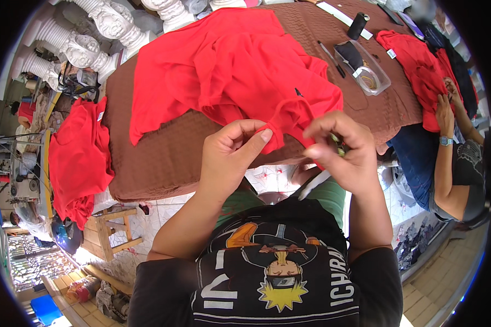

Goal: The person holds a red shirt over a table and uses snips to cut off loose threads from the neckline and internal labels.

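Observation:
A red garment (218,65) lies spread and rumpled on the brown-covered table in front of me, a small dark mark on it. Between its thumb and fingers, my left hand (232,147) pinches the edge of a narrow red band of this garment at the table's near side. My right hand (346,150), slightly blurred, is curled just right of the band. In its palm sits a small greenish, partly shiny tool (338,144), mostly covered by the fingers; its kind is not clear. Below that hand, a blurred white strip (313,184) hangs over my lap.
A clear plastic box (377,82) with small items, a pen (331,59) and a black cylinder (358,26) are on the brown table cover (147,169). At right, another person's hands (446,109) handle red cloth. Red garments (79,158) hang at left, above a wooden stool (112,231).

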Demonstrator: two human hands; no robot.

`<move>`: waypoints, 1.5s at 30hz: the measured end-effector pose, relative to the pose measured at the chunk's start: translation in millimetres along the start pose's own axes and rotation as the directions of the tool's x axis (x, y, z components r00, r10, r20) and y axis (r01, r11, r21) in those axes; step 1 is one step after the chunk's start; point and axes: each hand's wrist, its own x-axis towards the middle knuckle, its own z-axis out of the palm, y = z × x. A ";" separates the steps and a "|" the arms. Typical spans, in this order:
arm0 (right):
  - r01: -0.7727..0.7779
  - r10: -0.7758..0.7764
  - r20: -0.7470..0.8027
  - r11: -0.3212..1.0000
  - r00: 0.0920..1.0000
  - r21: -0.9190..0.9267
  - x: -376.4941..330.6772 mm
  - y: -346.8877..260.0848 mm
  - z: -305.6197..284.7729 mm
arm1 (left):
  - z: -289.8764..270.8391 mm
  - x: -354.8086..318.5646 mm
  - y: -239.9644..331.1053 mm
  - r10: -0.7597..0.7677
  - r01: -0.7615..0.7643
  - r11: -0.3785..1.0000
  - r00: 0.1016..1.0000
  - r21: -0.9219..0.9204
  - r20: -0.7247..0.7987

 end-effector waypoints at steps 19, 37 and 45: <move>0.336 -0.343 0.094 0.767 0.935 -0.546 12.9 6.5 -4.3 | -1.8 1.1 1.9 0.038 -0.043 0.990 0.998 0.133 0.043; -0.025 0.020 -0.045 0.992 0.999 -0.125 6.2 27.8 10.6 | -14.9 -5.5 23.2 0.758 -0.800 0.501 0.590 0.330 0.278; 0.085 -0.050 -0.392 0.994 0.919 0.072 8.9 31.2 -4.4 | -50.0 56.0 23.5 0.598 -0.464 0.089 0.732 0.882 0.325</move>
